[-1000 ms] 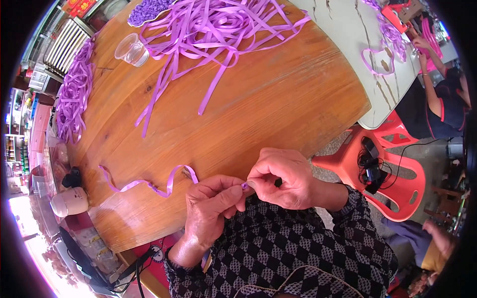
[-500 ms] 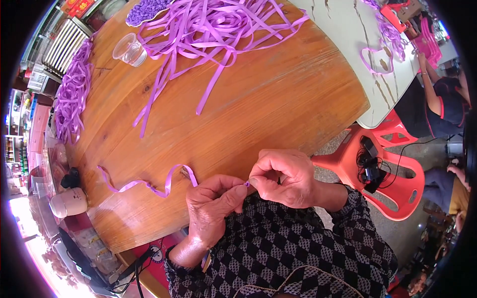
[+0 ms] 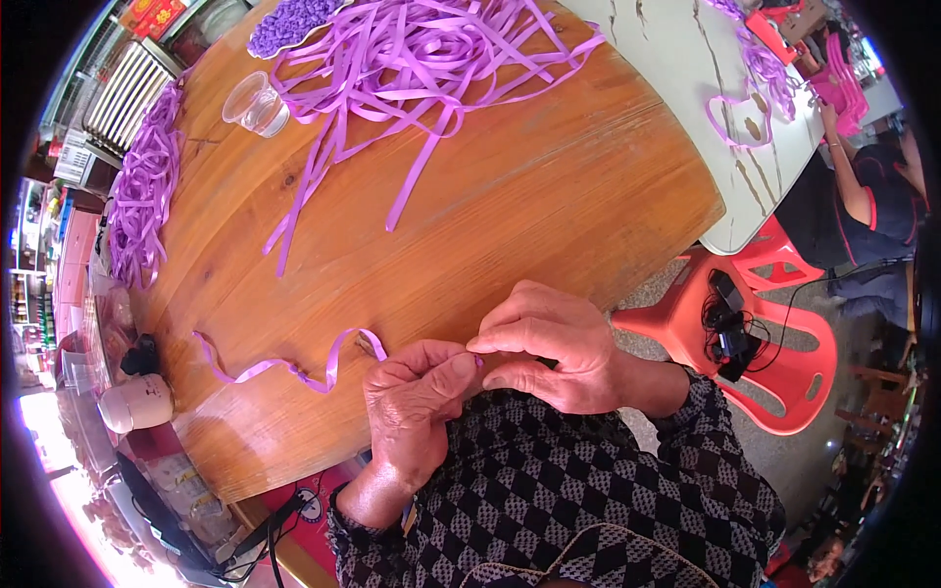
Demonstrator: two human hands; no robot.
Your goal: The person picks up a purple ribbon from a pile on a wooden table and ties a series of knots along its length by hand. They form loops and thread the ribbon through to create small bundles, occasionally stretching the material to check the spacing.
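Observation:
A narrow purple ribbon (image 3: 260, 369) lies in waves on the wooden table (image 3: 549, 186) and runs into my left hand (image 3: 414, 400). My left hand is closed, pinching the ribbon between thumb and forefinger near the table's front edge. A tiny purple bit of it pokes out past the left thumb tip. Beside that bit is my right hand (image 3: 564, 345), with its thumb and forefinger spread apart and nothing visible between them. The right forefinger reaches the left fingertips. Along the ribbon a small knot or bead-like lump shows, too small to tell.
A big tangle of purple ribbons (image 3: 421, 54) covers the far table, beside a clear plastic cup (image 3: 257, 108) and a dish of small purple pieces (image 3: 291, 27). More ribbons (image 3: 142, 196) hang at the left edge. A red chair (image 3: 784, 377) with black cables stands right; a person (image 3: 872, 196) is beyond.
The right thumb and forefinger have come apart from their pinch on the ribbon's end. My left hand has shifted slightly left, still pinching the ribbon.

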